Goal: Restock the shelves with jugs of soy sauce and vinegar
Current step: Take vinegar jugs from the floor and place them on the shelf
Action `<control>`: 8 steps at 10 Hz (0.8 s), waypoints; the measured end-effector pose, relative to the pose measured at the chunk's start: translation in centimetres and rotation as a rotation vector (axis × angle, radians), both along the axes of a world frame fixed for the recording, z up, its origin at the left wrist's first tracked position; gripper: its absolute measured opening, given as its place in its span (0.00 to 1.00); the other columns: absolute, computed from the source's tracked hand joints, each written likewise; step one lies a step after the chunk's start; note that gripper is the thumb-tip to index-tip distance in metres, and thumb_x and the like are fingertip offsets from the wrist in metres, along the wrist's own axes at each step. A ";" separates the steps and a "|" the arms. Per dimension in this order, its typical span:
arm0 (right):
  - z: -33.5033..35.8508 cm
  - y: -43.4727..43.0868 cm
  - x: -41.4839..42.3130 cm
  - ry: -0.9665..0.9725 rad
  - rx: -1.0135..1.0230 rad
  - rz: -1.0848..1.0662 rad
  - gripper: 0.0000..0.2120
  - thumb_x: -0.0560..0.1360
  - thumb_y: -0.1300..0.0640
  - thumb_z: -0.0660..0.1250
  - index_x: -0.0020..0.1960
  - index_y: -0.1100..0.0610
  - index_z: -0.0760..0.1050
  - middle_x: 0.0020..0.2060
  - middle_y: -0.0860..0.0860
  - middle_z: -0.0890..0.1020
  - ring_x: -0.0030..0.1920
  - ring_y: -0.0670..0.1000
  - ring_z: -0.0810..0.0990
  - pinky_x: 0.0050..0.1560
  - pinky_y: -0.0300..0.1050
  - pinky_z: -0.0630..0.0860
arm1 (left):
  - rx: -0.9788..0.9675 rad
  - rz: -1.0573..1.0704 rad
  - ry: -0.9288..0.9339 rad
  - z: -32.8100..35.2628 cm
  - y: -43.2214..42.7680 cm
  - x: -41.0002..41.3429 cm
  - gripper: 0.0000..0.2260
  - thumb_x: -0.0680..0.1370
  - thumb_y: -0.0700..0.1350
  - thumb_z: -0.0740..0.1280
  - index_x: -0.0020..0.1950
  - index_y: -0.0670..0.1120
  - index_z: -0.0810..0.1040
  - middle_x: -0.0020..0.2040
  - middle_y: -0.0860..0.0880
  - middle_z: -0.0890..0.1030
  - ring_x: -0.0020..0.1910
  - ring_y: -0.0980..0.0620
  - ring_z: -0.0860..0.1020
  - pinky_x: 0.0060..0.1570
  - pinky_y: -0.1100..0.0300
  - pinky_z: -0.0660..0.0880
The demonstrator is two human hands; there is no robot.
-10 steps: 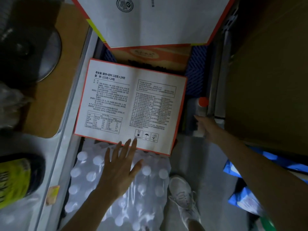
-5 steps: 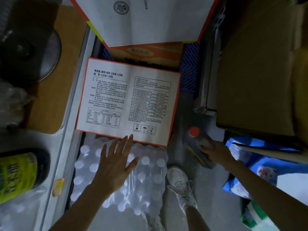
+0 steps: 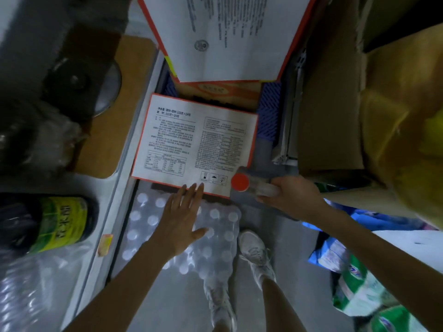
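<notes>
The right hand [image 3: 292, 195] has its fingers curled round a clear jug [image 3: 262, 188], which is held on its side off the floor, just right of the printed carton's [image 3: 191, 142] near corner. The jug's red cap [image 3: 240, 182] points left and overlaps that corner; the grip itself is blurred, so which part of the jug the fingers close on cannot be told. The left hand [image 3: 184, 219] is flat, palm down, with straight fingers and the thumb spread out. It lies over a shrink-wrapped pack [image 3: 143, 226] just below the carton, its fingertips reaching the carton's near edge. Left of the carton, past a grey ledge [image 3: 124, 188], a dark bottle [image 3: 60, 224] with a yellow-green label lies on its side. Right of the carton stands a brown box [image 3: 330, 116]. White shoes [image 3: 256, 255] stand beside the pack.
</notes>
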State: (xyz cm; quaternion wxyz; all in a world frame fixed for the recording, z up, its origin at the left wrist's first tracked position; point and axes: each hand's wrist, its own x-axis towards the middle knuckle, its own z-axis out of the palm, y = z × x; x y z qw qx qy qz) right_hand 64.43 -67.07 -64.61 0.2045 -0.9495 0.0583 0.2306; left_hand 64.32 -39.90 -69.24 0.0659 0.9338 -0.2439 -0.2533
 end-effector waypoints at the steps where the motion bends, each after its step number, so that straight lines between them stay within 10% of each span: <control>1: 5.8 2.0 0.8 -0.056 0.066 0.064 0.19 0.73 0.39 0.67 0.43 0.56 0.79 0.37 0.51 0.80 0.38 0.49 0.76 0.35 0.43 0.65 | -0.024 0.027 0.016 3.1 2.1 -0.2 0.53 0.57 0.57 0.81 0.72 0.38 0.59 0.66 0.34 0.74 0.62 0.31 0.74 0.54 0.37 0.71; 3: 17.3 6.7 1.7 -0.207 0.077 0.248 0.16 0.71 0.37 0.67 0.41 0.50 0.74 0.35 0.46 0.75 0.37 0.47 0.71 0.37 0.42 0.65 | -0.258 0.341 0.068 10.0 5.7 -0.2 0.58 0.61 0.72 0.69 0.76 0.49 0.39 0.79 0.45 0.49 0.77 0.43 0.49 0.74 0.46 0.51; 4: 22.3 8.7 1.7 -0.338 0.143 0.285 0.18 0.70 0.40 0.70 0.45 0.55 0.80 0.32 0.44 0.72 0.35 0.46 0.71 0.35 0.41 0.65 | -0.526 0.490 0.145 13.9 6.1 -0.4 0.59 0.59 0.67 0.76 0.75 0.57 0.37 0.78 0.52 0.55 0.75 0.52 0.57 0.71 0.57 0.60; 6: 33.8 12.6 0.4 -0.492 0.283 0.406 0.20 0.66 0.37 0.67 0.39 0.55 0.79 0.33 0.49 0.81 0.34 0.46 0.77 0.35 0.43 0.72 | -0.650 0.597 0.312 22.0 7.9 -1.4 0.49 0.62 0.50 0.81 0.75 0.46 0.58 0.63 0.54 0.70 0.57 0.62 0.72 0.58 0.72 0.68; 7: 40.1 14.6 -0.4 -0.512 0.340 0.399 0.16 0.66 0.41 0.71 0.37 0.54 0.79 0.29 0.47 0.78 0.32 0.43 0.75 0.33 0.35 0.70 | -0.808 0.556 0.335 24.5 10.0 -2.4 0.19 0.73 0.32 0.71 0.60 0.40 0.70 0.51 0.51 0.72 0.46 0.69 0.74 0.57 0.74 0.69; 8: 45.0 16.5 -0.9 -0.585 0.348 0.414 0.19 0.65 0.41 0.73 0.35 0.58 0.79 0.28 0.52 0.76 0.30 0.46 0.72 0.29 0.37 0.65 | -0.877 0.698 0.219 29.9 10.5 -3.2 0.26 0.67 0.39 0.78 0.61 0.50 0.73 0.56 0.61 0.79 0.54 0.70 0.76 0.58 0.69 0.72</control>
